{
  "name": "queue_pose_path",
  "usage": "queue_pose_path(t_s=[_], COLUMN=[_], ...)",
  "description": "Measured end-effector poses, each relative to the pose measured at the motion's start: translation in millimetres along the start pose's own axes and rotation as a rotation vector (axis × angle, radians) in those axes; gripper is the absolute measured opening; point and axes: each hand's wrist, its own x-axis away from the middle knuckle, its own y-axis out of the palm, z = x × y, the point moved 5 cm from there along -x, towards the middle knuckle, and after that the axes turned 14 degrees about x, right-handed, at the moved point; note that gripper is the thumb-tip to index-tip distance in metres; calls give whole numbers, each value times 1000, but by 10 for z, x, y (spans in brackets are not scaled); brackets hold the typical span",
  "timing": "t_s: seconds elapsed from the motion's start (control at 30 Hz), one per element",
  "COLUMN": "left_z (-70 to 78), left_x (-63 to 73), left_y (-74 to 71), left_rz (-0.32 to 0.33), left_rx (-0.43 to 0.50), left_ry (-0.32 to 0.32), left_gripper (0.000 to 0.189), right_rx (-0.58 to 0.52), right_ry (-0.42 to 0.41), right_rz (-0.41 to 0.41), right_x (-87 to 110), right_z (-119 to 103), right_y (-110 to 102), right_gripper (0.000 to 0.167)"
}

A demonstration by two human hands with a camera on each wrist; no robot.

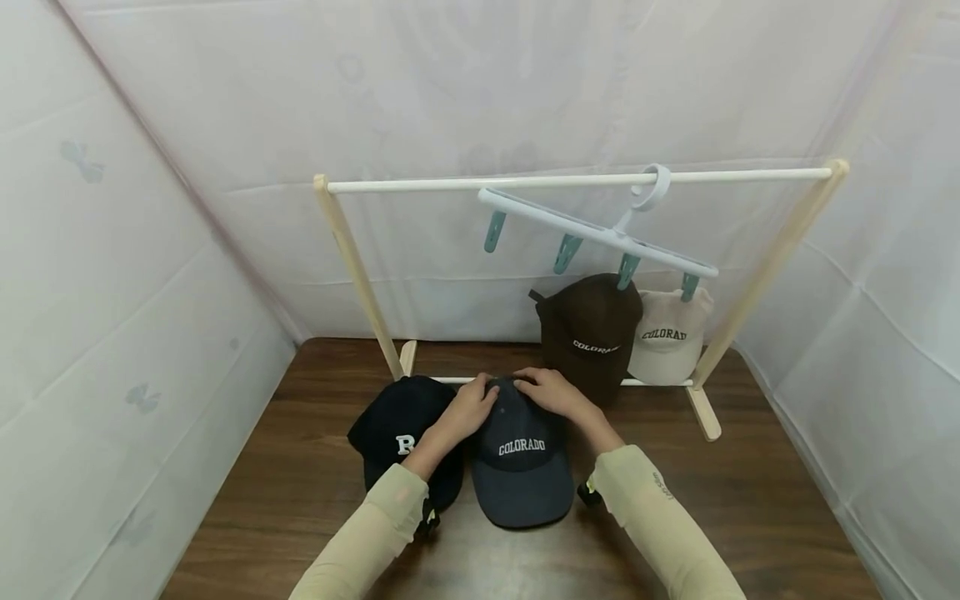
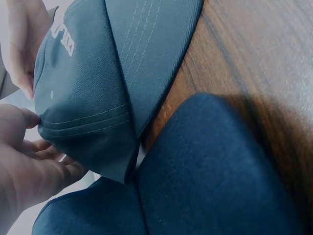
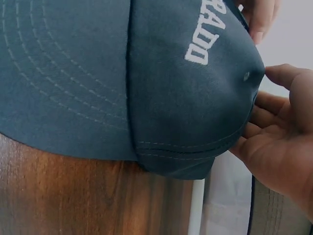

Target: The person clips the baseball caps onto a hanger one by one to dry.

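The left hand (image 1: 470,407) and right hand (image 1: 552,390) both have hold of the blue cap (image 1: 522,423), one on each side of the crown's top. In the wrist views each thumb presses the outside of the crown while the fingers curl in behind it, so both grips are nearly closed, with only the cloth between. The blue cap lies between the hands, its brim toward the wearer; whether the brim bears on the desk (image 1: 255,492) or hangs just over it, I cannot tell.

Just left of the hands, partly behind the left forearm, sits the R cap (image 1: 384,425). Beyond the right hand, the brown cap (image 1: 588,321) and white cap (image 1: 667,346) hang from two clips of the hanger (image 1: 551,218), which tilts down to the right on the rail (image 1: 420,185) above and beyond the hands. The hanger's two left clips carry nothing.

The step in hand looks to be taking up the blue cap for hanging. The next move probably calls for raising it toward the free clip (image 1: 567,253) beside the brown cap, one hand bearing the cap while the other opens the clip. The low end of the hanger may swing if pushed.
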Motion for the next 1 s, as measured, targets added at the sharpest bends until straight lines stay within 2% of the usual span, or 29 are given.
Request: queue_pose_path(t_s=[0.23,0.53,1.0], left_z=[-9,-26,-83], left_x=[25,55,60], left_y=[-7,-8,2], left_rz=[2,7,-3], left_rx=[30,11,32], left_ry=[39,121,85], left_gripper=[31,23,26], right_rx=[-22,-54,-74], right_ry=[19,32,13], right_rz=[-19,-18,-32], right_x=[-12,10,19], right_z=[37,23,76], right_y=[14,26,36], right_gripper=[41,39,43])
